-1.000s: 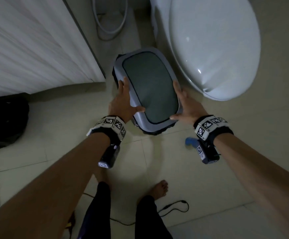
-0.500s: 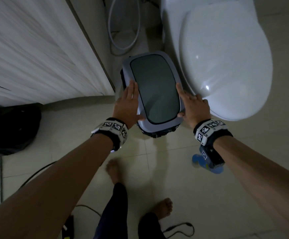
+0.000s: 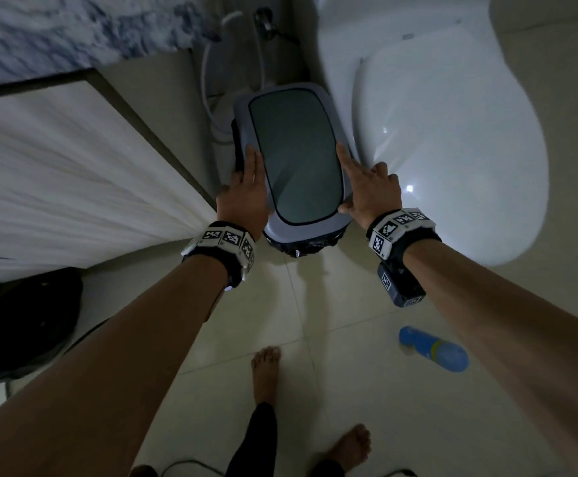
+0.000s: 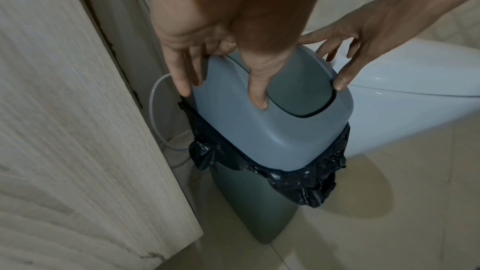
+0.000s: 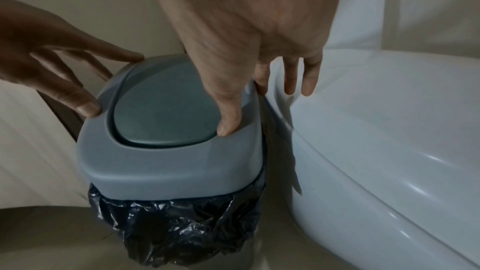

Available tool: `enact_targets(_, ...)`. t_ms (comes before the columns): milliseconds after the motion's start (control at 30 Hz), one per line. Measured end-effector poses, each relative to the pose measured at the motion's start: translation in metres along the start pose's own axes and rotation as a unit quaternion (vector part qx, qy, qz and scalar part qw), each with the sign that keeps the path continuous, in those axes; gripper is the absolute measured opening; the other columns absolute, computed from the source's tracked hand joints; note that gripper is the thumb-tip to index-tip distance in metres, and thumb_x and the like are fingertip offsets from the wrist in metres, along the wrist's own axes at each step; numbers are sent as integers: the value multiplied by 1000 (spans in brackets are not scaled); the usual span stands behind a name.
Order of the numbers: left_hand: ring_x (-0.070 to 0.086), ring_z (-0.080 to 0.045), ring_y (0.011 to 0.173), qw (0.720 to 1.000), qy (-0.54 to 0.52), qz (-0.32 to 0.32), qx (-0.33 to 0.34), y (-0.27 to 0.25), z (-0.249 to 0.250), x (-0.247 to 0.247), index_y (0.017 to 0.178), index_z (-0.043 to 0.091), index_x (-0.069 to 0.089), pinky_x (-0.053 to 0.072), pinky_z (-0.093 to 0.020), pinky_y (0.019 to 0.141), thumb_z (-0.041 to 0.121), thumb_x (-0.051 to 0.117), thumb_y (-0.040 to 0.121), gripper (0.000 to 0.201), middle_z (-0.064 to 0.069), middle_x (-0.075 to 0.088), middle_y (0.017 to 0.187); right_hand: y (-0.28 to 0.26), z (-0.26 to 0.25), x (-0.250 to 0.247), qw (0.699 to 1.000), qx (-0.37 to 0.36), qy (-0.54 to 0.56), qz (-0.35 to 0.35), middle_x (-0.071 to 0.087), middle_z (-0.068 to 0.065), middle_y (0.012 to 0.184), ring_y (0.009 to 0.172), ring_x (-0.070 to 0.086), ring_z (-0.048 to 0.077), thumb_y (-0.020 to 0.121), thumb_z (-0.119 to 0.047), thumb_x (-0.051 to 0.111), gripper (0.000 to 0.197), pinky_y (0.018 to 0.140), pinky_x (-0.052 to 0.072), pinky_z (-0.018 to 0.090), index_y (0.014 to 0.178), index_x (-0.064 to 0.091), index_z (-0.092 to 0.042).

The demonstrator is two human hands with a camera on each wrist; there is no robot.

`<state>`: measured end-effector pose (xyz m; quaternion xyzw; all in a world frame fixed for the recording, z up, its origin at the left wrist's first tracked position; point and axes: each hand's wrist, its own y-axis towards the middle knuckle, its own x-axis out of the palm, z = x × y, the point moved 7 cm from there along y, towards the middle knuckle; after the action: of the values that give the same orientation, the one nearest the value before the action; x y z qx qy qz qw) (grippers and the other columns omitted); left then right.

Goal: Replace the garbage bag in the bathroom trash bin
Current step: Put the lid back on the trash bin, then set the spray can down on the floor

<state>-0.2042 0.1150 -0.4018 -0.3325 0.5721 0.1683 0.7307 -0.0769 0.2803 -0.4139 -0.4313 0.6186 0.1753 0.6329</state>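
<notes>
The trash bin stands on the floor between both grips, its black garbage bag frilled out beneath the grey lid. The left hand and the right hand press spread, straight fingers on the lid's sides. The toilet stands just beyond the right grip, a cabinet beyond the left.

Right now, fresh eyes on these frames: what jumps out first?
The grey-blue trash bin stands on the floor, wedged between the white toilet and a pale wood-grain cabinet. The left hand and right hand rest on opposite sides of its swing lid, fingers fairly straight. A crinkled black garbage bag spills out under the lid's rim, and a blue bottle lies on the tiles nearer the person's feet.
</notes>
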Motion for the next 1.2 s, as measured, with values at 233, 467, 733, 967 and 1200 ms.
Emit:
enact_targets(233, 55, -34, 107, 1000, 18, 7, -5, 29, -11, -5, 154, 5, 2, 47, -40, 74, 21, 59, 91, 86, -7, -6, 163, 28, -9, -7, 1000, 12, -1, -6, 42, 0, 151, 120, 44, 38, 77, -25, 78, 114, 97, 41, 52, 154, -6, -32)
enact_targets(467, 61, -34, 103, 998, -62, 31, 0, -3, -17, 3, 154, 14, 14, 54, -41, 75, 28, 74, 80, 96, -7, 18, 161, 4, -6, 0, 997, 36, 66, 12, 42, 4, 150, 125, 44, 39, 84, -25, 72, 102, 96, 45, 53, 155, -2, -33)
enact_targets(733, 32, -29, 142, 976, -104, -175, -73, -158, -29, 102, 155, 21, 4, 38, -44, 107, 52, 49, 93, 83, 2, 0, 164, -105, 36, 42, 980, 97, 172, 36, 41, 8, 150, 130, 41, 35, 90, -52, 57, 84, 103, 37, 46, 155, 13, -24)
enact_targets(967, 31, -29, 142, 930, -126, -303, -165, -303, -22, 209, 151, 10, 21, 25, -43, 117, 33, 53, 96, 68, -13, 28, 156, -235, 128, 91, 933, 245, 252, 71, 40, 10, 150, 136, 34, 32, 88, -56, 58, 85, 106, 32, 48, 155, 18, -22)
enact_targets(1200, 47, -38, 100, 952, 16, -280, -125, -235, 20, 457, 117, 7, 49, 43, -50, 79, 4, 33, 84, 37, -22, 50, 111, -334, 224, 174, 854, 400, 316, 108, 32, 11, 154, 143, 26, 30, 76, -57, 73, 104, 111, 31, 52, 155, 16, -21)
